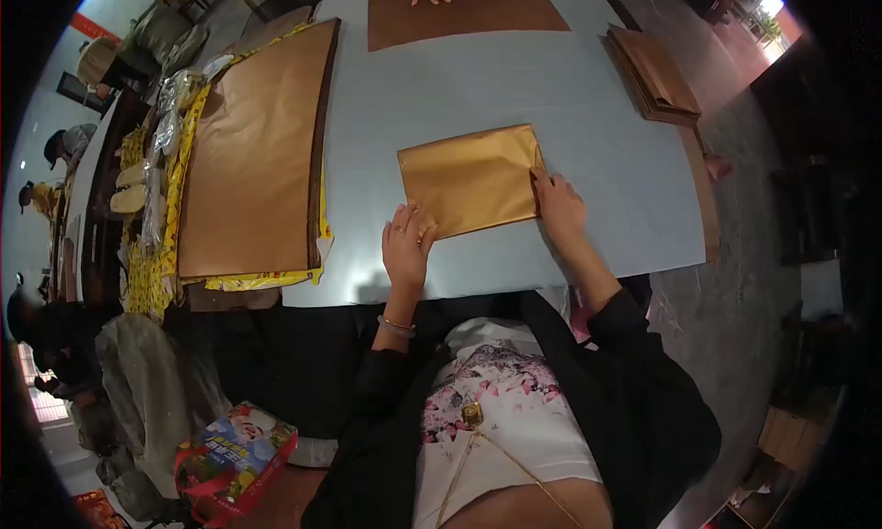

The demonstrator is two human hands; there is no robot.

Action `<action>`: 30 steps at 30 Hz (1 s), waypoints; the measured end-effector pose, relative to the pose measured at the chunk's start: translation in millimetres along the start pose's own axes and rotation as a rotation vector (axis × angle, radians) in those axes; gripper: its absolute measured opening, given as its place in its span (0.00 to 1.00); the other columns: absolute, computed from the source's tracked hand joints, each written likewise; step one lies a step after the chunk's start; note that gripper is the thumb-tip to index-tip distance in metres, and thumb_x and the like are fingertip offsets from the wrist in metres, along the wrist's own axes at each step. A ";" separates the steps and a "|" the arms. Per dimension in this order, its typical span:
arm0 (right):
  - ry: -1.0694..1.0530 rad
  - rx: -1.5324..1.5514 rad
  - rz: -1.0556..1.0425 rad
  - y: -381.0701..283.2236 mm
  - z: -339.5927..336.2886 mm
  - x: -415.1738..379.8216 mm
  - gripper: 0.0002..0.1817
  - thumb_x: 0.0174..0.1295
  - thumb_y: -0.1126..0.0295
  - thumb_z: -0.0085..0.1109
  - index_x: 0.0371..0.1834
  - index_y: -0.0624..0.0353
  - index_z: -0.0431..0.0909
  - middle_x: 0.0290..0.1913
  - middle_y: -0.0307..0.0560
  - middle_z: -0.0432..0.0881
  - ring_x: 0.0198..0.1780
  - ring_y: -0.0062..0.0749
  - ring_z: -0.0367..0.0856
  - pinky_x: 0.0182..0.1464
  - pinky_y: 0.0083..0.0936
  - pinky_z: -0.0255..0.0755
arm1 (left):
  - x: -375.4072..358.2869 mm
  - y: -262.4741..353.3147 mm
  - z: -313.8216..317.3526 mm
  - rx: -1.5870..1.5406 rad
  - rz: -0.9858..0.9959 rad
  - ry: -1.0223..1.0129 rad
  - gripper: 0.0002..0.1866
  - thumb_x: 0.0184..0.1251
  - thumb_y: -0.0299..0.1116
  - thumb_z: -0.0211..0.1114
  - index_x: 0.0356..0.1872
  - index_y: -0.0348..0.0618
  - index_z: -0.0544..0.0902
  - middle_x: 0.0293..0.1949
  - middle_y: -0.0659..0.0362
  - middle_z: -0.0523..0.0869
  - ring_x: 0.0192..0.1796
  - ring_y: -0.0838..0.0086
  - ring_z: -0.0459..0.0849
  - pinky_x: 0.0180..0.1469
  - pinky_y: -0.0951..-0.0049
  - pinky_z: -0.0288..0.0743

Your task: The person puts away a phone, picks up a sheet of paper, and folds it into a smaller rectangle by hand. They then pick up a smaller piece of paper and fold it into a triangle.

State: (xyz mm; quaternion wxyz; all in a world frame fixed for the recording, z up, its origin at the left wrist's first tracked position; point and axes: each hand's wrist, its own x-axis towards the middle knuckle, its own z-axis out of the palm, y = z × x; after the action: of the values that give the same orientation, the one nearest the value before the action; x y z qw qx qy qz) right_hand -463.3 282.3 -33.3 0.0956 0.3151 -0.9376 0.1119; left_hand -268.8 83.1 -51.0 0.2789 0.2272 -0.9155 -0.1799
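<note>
While both hands press flat, the left hand (405,247) on the near corner and the right hand (557,203) at the side edge, fingers spread and gripping nothing, the gold sheet (470,179) on the counter (588,97) could skid or crease crookedly.

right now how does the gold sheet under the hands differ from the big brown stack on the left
The gold sheet is small, shiny and slightly creased; the brown stack is much larger, matte and smooth. The gold sheet lies on the bare grey table, held by the left hand and right hand; the brown stack rests on yellow printed paper, untouched. Both lie flat.
</note>
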 end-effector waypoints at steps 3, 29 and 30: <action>0.008 -0.001 0.003 -0.5 -1.2 0.9 0.19 0.63 0.67 0.50 0.58 0.44 0.71 0.39 0.45 0.75 0.37 0.39 0.79 0.38 0.32 0.77 | 0.1 0.9 -0.4 0.012 0.009 0.008 0.18 0.61 0.40 0.65 0.51 0.47 0.79 0.60 0.63 0.77 0.66 0.64 0.71 0.64 0.55 0.62; -0.279 0.671 0.329 42.5 -27.8 -22.5 0.18 0.63 0.53 0.55 0.35 0.60 0.80 0.27 0.50 0.82 0.30 0.42 0.80 0.34 0.32 0.71 | 1.4 3.3 -1.8 0.001 0.022 -0.003 0.16 0.63 0.40 0.64 0.50 0.48 0.80 0.59 0.63 0.77 0.65 0.62 0.72 0.65 0.56 0.61; -0.264 0.647 0.328 40.5 -28.9 -23.1 0.18 0.62 0.54 0.55 0.34 0.59 0.80 0.28 0.51 0.82 0.31 0.44 0.80 0.35 0.34 0.71 | 1.0 3.9 -2.5 -0.004 0.029 0.011 0.17 0.63 0.41 0.64 0.51 0.48 0.80 0.59 0.63 0.77 0.65 0.62 0.72 0.65 0.56 0.61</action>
State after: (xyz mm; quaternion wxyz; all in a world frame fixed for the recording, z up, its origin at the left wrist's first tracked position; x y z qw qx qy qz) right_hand -466.9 334.7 -17.5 -0.1494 0.1865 -0.8959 0.3744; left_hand -269.2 85.3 -46.8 0.2869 0.2142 -0.9169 -0.1765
